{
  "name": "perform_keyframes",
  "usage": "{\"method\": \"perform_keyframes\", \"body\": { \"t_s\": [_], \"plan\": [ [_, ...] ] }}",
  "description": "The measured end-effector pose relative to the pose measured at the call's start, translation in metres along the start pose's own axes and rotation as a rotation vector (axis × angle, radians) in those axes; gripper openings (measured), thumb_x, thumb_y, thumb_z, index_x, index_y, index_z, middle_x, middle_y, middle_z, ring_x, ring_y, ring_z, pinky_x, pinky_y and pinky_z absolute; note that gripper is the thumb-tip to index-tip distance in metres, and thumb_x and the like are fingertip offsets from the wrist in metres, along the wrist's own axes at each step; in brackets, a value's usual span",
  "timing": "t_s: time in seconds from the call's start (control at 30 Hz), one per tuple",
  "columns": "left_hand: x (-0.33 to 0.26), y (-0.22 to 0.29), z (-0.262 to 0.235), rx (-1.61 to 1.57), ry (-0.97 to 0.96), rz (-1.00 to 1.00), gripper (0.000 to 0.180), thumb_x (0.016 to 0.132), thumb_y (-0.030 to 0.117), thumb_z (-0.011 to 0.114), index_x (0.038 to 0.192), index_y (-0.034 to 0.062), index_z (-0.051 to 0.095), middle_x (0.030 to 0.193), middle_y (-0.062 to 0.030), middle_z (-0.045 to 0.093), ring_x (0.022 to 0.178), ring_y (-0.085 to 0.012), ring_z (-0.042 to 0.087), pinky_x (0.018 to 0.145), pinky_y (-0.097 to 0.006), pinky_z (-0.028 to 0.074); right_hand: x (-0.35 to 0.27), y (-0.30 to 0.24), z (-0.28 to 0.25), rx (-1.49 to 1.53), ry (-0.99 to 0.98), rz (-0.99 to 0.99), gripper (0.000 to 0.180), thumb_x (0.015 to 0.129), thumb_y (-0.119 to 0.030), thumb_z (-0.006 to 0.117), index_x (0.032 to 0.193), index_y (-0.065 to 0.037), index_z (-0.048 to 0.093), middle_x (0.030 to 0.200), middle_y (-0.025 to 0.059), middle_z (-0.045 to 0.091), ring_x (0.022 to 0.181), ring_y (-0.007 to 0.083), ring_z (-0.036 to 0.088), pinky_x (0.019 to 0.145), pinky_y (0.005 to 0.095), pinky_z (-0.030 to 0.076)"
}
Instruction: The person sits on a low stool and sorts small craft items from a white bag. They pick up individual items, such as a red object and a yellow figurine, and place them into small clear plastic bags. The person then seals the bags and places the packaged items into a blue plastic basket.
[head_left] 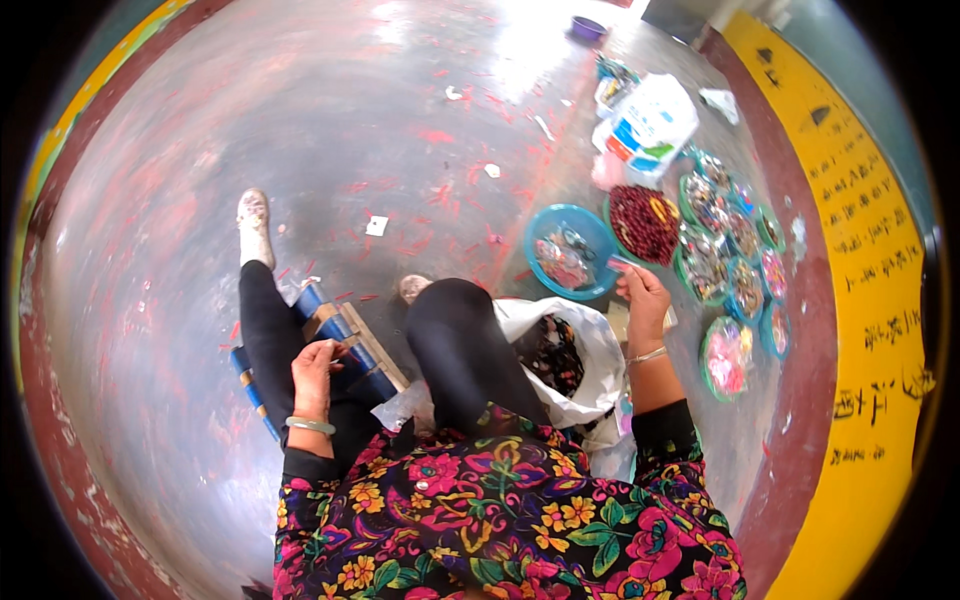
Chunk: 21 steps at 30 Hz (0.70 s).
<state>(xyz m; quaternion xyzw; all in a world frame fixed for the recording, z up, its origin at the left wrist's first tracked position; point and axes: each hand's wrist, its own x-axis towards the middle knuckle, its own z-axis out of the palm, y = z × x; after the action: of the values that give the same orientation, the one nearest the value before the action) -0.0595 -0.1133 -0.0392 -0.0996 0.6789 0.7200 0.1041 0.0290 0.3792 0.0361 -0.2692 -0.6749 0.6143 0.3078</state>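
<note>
1. Left hand (315,372): fingers curled on a small piece, too small to identify, held over the wooden frame (345,345) on the lap; a loose pinch is judged likely to drop it onto the littered floor (200,200).
2. Right hand (643,292): a small blue strip (618,265) is pinched at the fingertips, above the blue basin (570,250) on the right.
3. White bag (590,355): open beside the knee; a snag by the forearm is judged possible.
4. Bowls (725,355), far right: crowded; tipping is risked by a long reach.
</note>
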Motion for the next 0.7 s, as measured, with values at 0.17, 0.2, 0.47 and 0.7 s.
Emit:
{"method": "perform_keyframes", "body": {
  "t_s": [0.17, 0.2, 0.47, 0.7],
  "plan": [
    [-0.026, 0.035, 0.014, -0.095, -0.041, 0.072, 0.030, 0.092, 0.029, 0.054, 0.083, 0.0025, 0.066, 0.081, -0.0060, 0.067, 0.072, -0.0114, 0.061, 0.062, -0.023, 0.048, -0.056, -0.099, 0.140, 0.065, -0.527, -0.122, 0.011, 0.088, -0.010, 0.059, 0.089, 0.000, 0.064, 0.073, 0.0024, 0.062, 0.063, 0.0069, 0.056, 0.061, 0.0210, 0.046],
    [-0.032, 0.045, 0.016, -0.142, -0.071, 0.078, 0.032, 0.093, 0.030, 0.052, 0.085, 0.0023, 0.066, 0.081, -0.0061, 0.067, 0.073, -0.0121, 0.062, 0.064, -0.023, 0.047, -0.067, -0.106, 0.160, 0.082, -0.648, -0.131, 0.011, 0.088, -0.009, 0.058, 0.089, 0.000, 0.064, 0.074, 0.0028, 0.062, 0.063, 0.0076, 0.057, 0.061, 0.0220, 0.046],
    [-0.071, 0.126, -0.016, -0.754, -0.300, 0.173, 0.053, 0.094, 0.040, 0.044, 0.129, 0.0000, 0.041, 0.112, -0.0142, 0.060, 0.103, -0.0220, 0.059, 0.076, -0.028, 0.048, -0.132, -0.148, 0.282, 0.116, -1.728, -0.200, 0.013, 0.088, -0.011, 0.059, 0.087, 0.001, 0.063, 0.081, 0.0031, 0.063, 0.071, 0.0098, 0.058, 0.065, 0.0235, 0.047],
    [-0.075, 0.137, -0.050, -0.836, -0.024, 0.242, 0.027, 0.086, 0.005, 0.060, 0.112, 0.0015, 0.055, 0.092, -0.0082, 0.064, 0.080, -0.0143, 0.061, 0.062, -0.022, 0.046, -0.133, -0.147, 0.342, 0.001, -1.977, 0.032, 0.013, 0.086, -0.011, 0.059, 0.086, 0.000, 0.063, 0.084, 0.0032, 0.064, 0.078, 0.0090, 0.057, 0.072, 0.0243, 0.045]
  ]
}}
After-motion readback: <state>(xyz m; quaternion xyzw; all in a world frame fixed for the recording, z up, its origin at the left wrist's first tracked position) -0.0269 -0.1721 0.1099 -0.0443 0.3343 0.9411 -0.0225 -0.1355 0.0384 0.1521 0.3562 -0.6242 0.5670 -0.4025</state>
